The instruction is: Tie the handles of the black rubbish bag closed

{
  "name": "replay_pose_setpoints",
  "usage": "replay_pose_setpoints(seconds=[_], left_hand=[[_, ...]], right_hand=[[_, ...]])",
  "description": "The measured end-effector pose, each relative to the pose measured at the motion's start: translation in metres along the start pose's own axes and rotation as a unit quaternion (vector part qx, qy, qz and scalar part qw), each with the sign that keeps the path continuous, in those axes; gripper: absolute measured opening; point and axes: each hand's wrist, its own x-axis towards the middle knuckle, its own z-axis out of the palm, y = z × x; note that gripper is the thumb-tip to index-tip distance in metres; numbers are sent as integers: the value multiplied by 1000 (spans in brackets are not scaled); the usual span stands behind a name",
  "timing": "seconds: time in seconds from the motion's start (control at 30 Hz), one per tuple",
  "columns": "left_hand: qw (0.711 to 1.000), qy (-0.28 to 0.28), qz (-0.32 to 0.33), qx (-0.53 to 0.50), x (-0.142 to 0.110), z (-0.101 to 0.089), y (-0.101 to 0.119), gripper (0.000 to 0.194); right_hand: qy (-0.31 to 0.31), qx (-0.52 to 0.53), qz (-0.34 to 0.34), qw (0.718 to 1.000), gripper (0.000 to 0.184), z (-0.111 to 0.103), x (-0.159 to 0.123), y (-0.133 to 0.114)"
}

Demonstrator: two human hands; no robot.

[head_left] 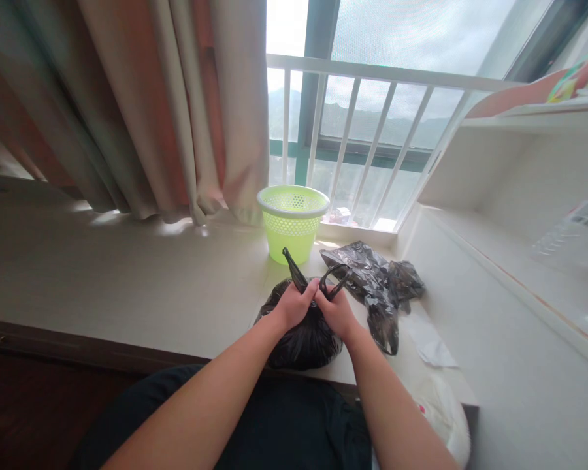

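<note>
A full black plastic bag [301,343] sits on the pale window ledge [127,281] right in front of me. My left hand [294,303] is closed round one twisted handle of the bag, which sticks up toward the basket. My right hand [337,312] pinches the other handle, which forms a loop above my fingers. Both hands meet at the bag's neck. A lime-green mesh basket [293,222] stands upright just beyond the bag, and nothing shows inside it.
A second, crumpled black plastic bag [377,284] lies to the right of my hands. White paper [428,343] and a white rounded object [441,411] lie near the ledge's right end. Curtains [166,111] hang at the back left; a white railing [372,130] and white shelves [519,196] stand right.
</note>
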Motion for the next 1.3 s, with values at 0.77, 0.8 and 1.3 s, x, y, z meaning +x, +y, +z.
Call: replay_pose_setpoints(seconds=[0.77,0.8,1.3], left_hand=[[1000,5,-10,0,-1,0,3,42],[1000,5,-10,2,-1,0,3,41],[1000,1,-8,1,-2,0,3,43]], right_hand=[[3,3,13,1000,39,0,0,4],[2,3,13,1000,38,1,0,4],[4,-4,14,1000,40,-1,0,2]])
